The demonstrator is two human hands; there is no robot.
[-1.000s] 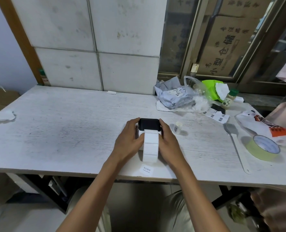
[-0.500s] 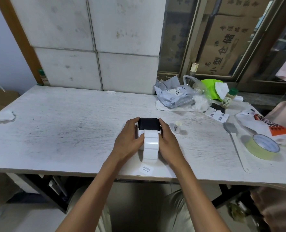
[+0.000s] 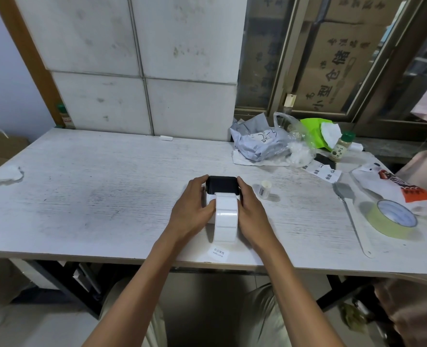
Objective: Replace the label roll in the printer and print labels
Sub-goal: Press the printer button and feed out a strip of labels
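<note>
A small label printer (image 3: 222, 184) with a black lid and white body sits near the table's front edge. A white label roll (image 3: 225, 217) stands upright at its near side, with blank labels showing on its face. My left hand (image 3: 191, 212) grips the printer's left side and touches the roll with the thumb. My right hand (image 3: 253, 211) presses against the right side of the roll and printer. A single printed label (image 3: 218, 252) reading "welcome" lies flat on the table just in front of the roll. A small used roll core (image 3: 264, 189) stands right of the printer.
A green tape roll (image 3: 390, 222), a white spatula-like tool (image 3: 352, 215), a snack bag (image 3: 397, 191), printed labels (image 3: 322, 171), a spice bottle (image 3: 341, 147) and grey and green bags (image 3: 260, 144) crowd the right side. Crumpled tissue (image 3: 3, 174) lies at the far left on the white table (image 3: 82, 196).
</note>
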